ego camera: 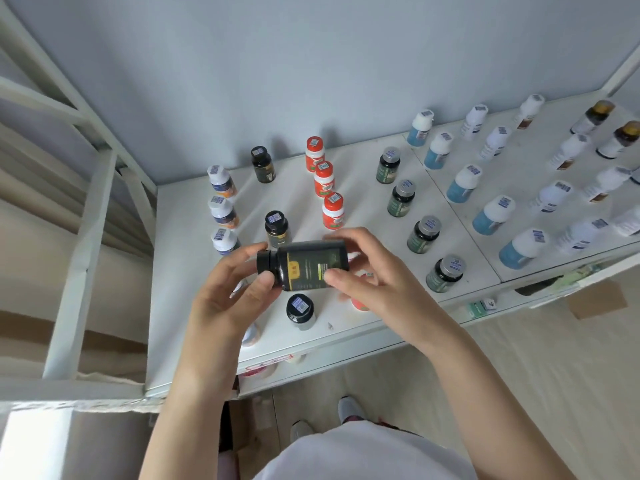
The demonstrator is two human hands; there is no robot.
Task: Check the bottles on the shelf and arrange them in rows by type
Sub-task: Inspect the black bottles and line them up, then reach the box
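Black supplement bottle (304,265): held sideways above the shelf (180,271), cap toward 9 o'clock, left hand (228,296) pinching the neck, right hand (374,271) gripping the base, label upward, apparently for checking; matching black bottles (277,228) stand at 12 and 6 o'clock.

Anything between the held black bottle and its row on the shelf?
Nothing visible. The held black bottle hovers over the gap between the middle black bottle and the front black bottle; that spot itself is hidden.
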